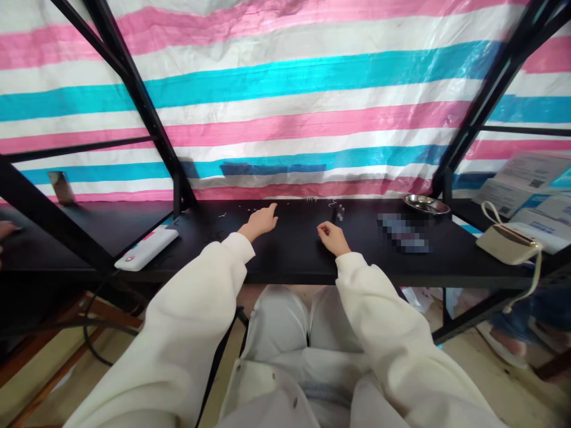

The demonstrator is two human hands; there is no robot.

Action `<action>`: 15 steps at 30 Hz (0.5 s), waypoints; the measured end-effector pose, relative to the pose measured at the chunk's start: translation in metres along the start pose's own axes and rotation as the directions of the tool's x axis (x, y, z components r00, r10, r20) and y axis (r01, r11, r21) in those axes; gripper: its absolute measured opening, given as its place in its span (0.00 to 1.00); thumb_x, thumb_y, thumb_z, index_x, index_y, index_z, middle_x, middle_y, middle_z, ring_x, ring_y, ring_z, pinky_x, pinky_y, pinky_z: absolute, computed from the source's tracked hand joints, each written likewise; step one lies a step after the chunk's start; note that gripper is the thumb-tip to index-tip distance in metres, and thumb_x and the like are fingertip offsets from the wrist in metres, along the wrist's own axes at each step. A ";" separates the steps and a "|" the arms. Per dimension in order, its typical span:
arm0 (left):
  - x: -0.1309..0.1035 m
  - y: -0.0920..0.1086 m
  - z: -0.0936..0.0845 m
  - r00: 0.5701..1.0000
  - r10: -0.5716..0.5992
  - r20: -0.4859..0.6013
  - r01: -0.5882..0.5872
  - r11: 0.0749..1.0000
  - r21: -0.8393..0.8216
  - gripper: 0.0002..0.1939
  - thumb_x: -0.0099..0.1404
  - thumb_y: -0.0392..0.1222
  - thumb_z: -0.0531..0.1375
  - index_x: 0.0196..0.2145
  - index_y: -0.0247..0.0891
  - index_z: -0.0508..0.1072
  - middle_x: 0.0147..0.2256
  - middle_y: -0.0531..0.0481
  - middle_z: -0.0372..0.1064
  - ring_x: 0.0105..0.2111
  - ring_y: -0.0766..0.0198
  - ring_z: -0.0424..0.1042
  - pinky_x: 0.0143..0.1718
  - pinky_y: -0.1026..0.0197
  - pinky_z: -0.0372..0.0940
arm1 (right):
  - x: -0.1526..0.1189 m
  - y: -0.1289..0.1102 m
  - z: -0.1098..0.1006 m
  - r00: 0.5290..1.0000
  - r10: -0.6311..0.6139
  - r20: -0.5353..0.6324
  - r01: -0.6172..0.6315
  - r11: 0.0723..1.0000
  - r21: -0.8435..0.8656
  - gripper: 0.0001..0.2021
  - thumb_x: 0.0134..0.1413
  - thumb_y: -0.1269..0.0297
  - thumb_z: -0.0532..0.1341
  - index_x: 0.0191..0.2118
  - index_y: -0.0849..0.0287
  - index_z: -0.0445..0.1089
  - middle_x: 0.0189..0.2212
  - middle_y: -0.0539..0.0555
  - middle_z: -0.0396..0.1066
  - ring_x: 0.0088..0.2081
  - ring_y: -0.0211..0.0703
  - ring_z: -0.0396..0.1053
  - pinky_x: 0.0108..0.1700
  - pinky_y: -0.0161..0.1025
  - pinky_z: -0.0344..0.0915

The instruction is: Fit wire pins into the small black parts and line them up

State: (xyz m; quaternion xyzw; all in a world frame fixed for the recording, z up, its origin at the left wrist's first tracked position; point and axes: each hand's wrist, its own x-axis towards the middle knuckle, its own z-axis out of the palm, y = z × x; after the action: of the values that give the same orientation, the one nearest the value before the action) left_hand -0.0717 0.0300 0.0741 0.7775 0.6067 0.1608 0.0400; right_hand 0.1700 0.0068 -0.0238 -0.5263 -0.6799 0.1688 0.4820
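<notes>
My left hand (262,222) is low over the black tabletop (289,255), its index finger stretched towards the back and the thumb apart from it. Beside its fingertips lie a few tiny dark bits (252,210). To the right, my right hand (333,238) is closed, thumb and fingers pressed together; whatever they may hold is too small or hidden to see. Just behind it are several small greyish pieces (341,213) and a short dark upright-looking piece (334,214). Thin white scraps (311,199) lie along the back edge.
A white power-bank-like box (147,248) lies at left. A round metal dish (426,204) and a blurred-out flat item (404,233) are at right, with a beige pouch (507,242) beyond. Black metal posts (147,113) flank the table. Another person's foot (508,342) shows at lower right.
</notes>
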 end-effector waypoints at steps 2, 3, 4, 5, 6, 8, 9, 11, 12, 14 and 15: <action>0.001 0.000 0.004 0.998 -0.050 -0.024 0.052 0.995 0.086 0.36 0.61 0.41 0.54 0.63 0.35 0.46 0.42 0.36 0.70 0.44 0.51 0.70 0.44 0.54 0.61 | 0.000 0.002 0.001 1.000 -0.008 -0.008 0.008 1.000 0.009 0.08 0.49 0.63 0.54 0.31 0.58 0.68 0.25 0.51 0.70 0.26 0.38 0.65 0.32 0.36 0.62; 0.002 0.000 0.007 0.996 -0.083 -0.011 0.084 0.991 0.100 0.38 0.61 0.41 0.53 0.64 0.35 0.40 0.44 0.35 0.70 0.44 0.50 0.70 0.44 0.53 0.61 | 0.001 0.002 0.002 1.000 -0.012 -0.009 0.013 1.000 0.013 0.07 0.49 0.63 0.54 0.31 0.58 0.68 0.25 0.51 0.70 0.25 0.38 0.65 0.32 0.36 0.62; 0.003 0.000 0.010 0.993 -0.116 0.012 0.115 0.989 0.097 0.40 0.62 0.42 0.53 0.65 0.35 0.35 0.44 0.34 0.69 0.42 0.50 0.71 0.43 0.53 0.62 | 0.001 0.003 0.002 1.000 -0.017 -0.007 0.017 1.000 0.017 0.07 0.49 0.63 0.54 0.31 0.58 0.68 0.25 0.51 0.70 0.25 0.38 0.65 0.32 0.36 0.62; 0.005 0.000 0.013 0.988 -0.146 0.046 0.142 0.986 0.082 0.41 0.62 0.42 0.53 0.65 0.35 0.32 0.44 0.34 0.70 0.40 0.51 0.72 0.42 0.54 0.62 | 0.001 0.003 0.002 1.000 -0.020 -0.005 0.020 1.000 0.019 0.07 0.49 0.63 0.54 0.31 0.58 0.68 0.24 0.51 0.70 0.25 0.38 0.65 0.32 0.36 0.62; 0.006 0.000 0.017 0.981 -0.172 0.087 0.168 0.984 0.061 0.42 0.62 0.42 0.52 0.64 0.36 0.29 0.42 0.35 0.70 0.37 0.52 0.73 0.40 0.55 0.62 | 0.001 0.003 0.002 1.000 -0.022 -0.002 0.022 1.000 0.020 0.07 0.49 0.63 0.54 0.31 0.58 0.68 0.24 0.51 0.70 0.25 0.38 0.65 0.33 0.36 0.62; 0.009 -0.001 0.023 0.963 -0.214 0.162 0.213 0.977 0.020 0.43 0.62 0.41 0.52 0.64 0.36 0.26 0.39 0.37 0.72 0.31 0.55 0.74 0.38 0.56 0.63 | 0.001 0.003 0.002 1.000 -0.024 0.001 0.024 1.000 0.018 0.07 0.49 0.63 0.54 0.31 0.58 0.68 0.24 0.51 0.69 0.25 0.38 0.65 0.33 0.36 0.62; 0.010 -0.002 0.026 0.957 -0.230 0.180 0.231 0.973 0.015 0.42 0.62 0.41 0.52 0.64 0.36 0.27 0.38 0.37 0.72 0.30 0.55 0.74 0.38 0.55 0.63 | 0.001 0.002 0.001 1.000 -0.024 0.003 0.024 1.000 0.017 0.07 0.49 0.64 0.54 0.31 0.58 0.68 0.25 0.51 0.69 0.26 0.38 0.65 0.34 0.36 0.62; 0.011 -0.003 0.031 0.959 -0.244 0.141 0.242 0.970 0.035 0.38 0.62 0.40 0.51 0.65 0.36 0.36 0.41 0.35 0.71 0.34 0.52 0.74 0.39 0.54 0.63 | 0.000 0.001 0.001 1.000 -0.023 0.003 0.023 1.000 0.013 0.07 0.48 0.64 0.54 0.31 0.58 0.68 0.26 0.51 0.70 0.26 0.38 0.65 0.34 0.37 0.62; 0.011 -0.004 0.034 0.967 -0.238 0.091 0.234 0.971 0.051 0.34 0.62 0.39 0.51 0.64 0.36 0.42 0.43 0.33 0.70 0.37 0.50 0.73 0.40 0.53 0.62 | 0.000 0.000 0.000 1.000 -0.024 0.001 0.024 1.000 0.009 0.08 0.48 0.64 0.54 0.31 0.58 0.68 0.26 0.51 0.70 0.26 0.38 0.65 0.34 0.37 0.62; 0.009 -0.006 0.038 0.979 -0.200 -0.029 0.201 0.977 0.070 0.26 0.63 0.37 0.49 0.59 0.36 0.55 0.45 0.32 0.68 0.42 0.48 0.71 0.41 0.52 0.62 | 0.000 -0.001 0.000 1.000 -0.025 -0.007 0.025 1.000 -0.001 0.08 0.48 0.64 0.54 0.31 0.58 0.69 0.27 0.52 0.70 0.26 0.38 0.64 0.34 0.37 0.61; 0.008 -0.006 0.040 0.981 -0.175 -0.081 0.181 0.981 0.069 0.22 0.63 0.36 0.49 0.56 0.36 0.60 0.45 0.33 0.68 0.43 0.48 0.71 0.41 0.53 0.62 | 0.000 -0.002 0.000 1.000 -0.026 -0.010 0.026 1.000 -0.004 0.08 0.48 0.64 0.54 0.31 0.59 0.69 0.27 0.52 0.70 0.26 0.38 0.64 0.34 0.37 0.61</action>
State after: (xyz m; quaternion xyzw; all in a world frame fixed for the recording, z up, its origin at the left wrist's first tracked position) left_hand -0.0641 0.0446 0.0365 0.7144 0.6806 0.1624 0.0019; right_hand 0.1692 0.0058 -0.0223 -0.5194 -0.6845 0.1584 0.4865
